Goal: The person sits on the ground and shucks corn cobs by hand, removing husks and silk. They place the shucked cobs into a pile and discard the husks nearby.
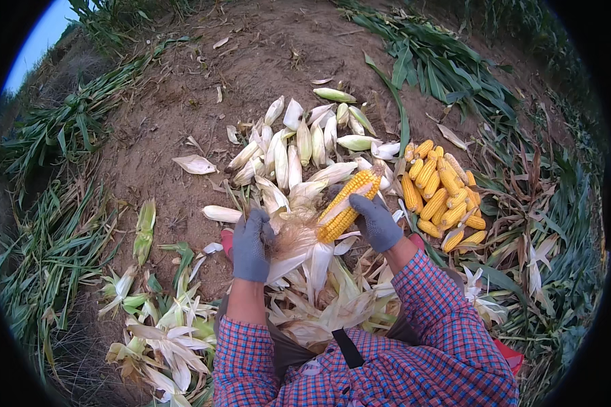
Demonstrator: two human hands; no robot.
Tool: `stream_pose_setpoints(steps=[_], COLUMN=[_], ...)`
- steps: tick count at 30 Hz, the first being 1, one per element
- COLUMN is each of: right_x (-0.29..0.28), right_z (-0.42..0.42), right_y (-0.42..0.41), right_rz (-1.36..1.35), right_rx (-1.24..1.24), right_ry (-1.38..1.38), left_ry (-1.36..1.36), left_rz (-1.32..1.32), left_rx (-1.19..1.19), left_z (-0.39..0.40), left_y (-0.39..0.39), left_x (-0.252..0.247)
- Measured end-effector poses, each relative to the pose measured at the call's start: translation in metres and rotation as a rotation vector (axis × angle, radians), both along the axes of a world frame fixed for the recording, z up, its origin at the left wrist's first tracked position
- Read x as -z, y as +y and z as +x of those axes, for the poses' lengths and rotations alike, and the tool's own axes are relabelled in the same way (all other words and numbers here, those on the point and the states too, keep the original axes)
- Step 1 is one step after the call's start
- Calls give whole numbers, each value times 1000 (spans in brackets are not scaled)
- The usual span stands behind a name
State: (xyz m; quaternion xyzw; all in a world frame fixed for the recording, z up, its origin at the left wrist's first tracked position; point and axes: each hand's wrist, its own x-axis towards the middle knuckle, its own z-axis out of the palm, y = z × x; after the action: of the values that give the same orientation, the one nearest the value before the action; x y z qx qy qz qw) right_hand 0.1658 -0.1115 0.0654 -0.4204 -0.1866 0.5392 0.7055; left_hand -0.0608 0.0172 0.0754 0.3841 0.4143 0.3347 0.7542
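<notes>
A yellow ear of corn [342, 213], mostly bare of husk, lies tilted in my right hand [376, 221], which wears a grey work glove. My left hand [253, 244], gloved alike, has its fingers curled beside brown corn silk [295, 234] and pale husk strips; what lies inside its fingers is hidden. Just beyond my hands is a heap of corn ears in their husks [305, 145]. Off to the right sits a pile of husked yellow ears [438, 193]. Loose husks [331, 300] cover the ground between my legs.
More stripped husks [168, 346] lie at the lower left. Cut green corn stalks [61, 254] line the left side, and others [433, 66] lie at the upper right. Bare brown soil [183, 117] shows beyond the heap. A red object [509, 356] is partly visible at the lower right.
</notes>
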Motion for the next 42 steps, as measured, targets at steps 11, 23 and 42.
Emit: stream_pose_setpoints(steps=[11,23,42], right_x=[-4,17,49], right_z=[34,-11,-39], right_y=[-4,-6,6], right_rz=[-169,-62,-209], right_rx=[214,-87,101], right_ry=[-283,-663,-641], left_ry=[769,365,462], left_rz=[913,843,917], left_rx=[-34,360,469], left_z=[-23,46,52], left_y=[25,-47,-54], left_x=[35,28,51])
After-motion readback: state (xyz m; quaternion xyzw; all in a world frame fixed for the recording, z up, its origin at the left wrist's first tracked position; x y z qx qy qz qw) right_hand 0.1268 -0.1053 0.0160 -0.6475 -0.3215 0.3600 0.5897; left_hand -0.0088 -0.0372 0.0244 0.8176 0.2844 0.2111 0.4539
